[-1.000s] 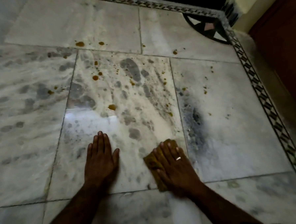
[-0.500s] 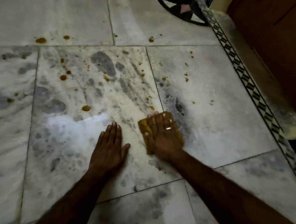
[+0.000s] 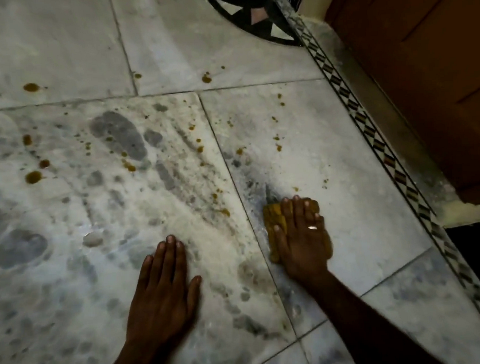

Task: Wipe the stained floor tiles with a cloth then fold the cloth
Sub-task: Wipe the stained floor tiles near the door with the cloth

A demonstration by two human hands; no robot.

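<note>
Yellow cloth (image 3: 274, 219) is pressed flat on stained floor tiles (image 3: 343, 154) under the right hand (image 3: 303, 239), fingers spread; the left hand (image 3: 162, 291) is laid flat, fingers together, empty.

The floor tiles (image 3: 300, 139) look like polished grey-veined marble, glossy where light pools, spotted with wet-looking brown drops (image 3: 33, 177); the cloth (image 3: 274, 219) is soft, matt, mustard fabric; the door (image 3: 421, 61) is matt brown wood; the ring (image 3: 312, 227) gleams like metal.
</note>
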